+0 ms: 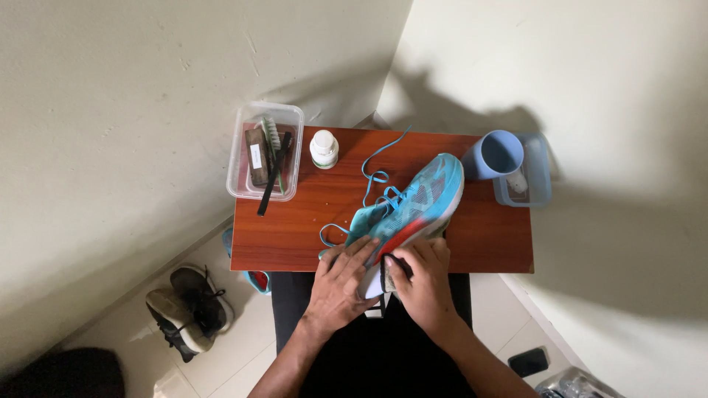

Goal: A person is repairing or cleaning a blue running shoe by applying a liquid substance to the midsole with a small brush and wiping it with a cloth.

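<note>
**Running shoe: handling and grip assessment**

The running shoe (pixel 409 206) lies on its side across the near half of the small wooden table (pixel 295 236), heel toward the person, toe pointing at the far right corner. Its upper is turquoise with a red patch by the white sole, and its blue laces (pixel 376 177) trail loose over the tabletop.

The left hand (pixel 341 284) lies flat over the heel end, fingers spread, pressing the shoe down rather than gripping it. The right hand (pixel 422 284) is curled tightly around a small dark object (pixel 394 265), held against the sole edge; what the object is cannot be told.

Judgement: the shoe looks light, with a thin, soft upper that would cave under a hard squeeze, and a thick, springy foam sole. The firmest hold appears to be the heel and the sole edge. The loose laces could snag.

Also present: a clear plastic box (pixel 240 180) holding brushes, a white bottle (pixel 324 149), a blue cup (pixel 493 156) beside a blue tray (pixel 542 173), and dark shoes (pixel 188 309) on the floor.
</note>
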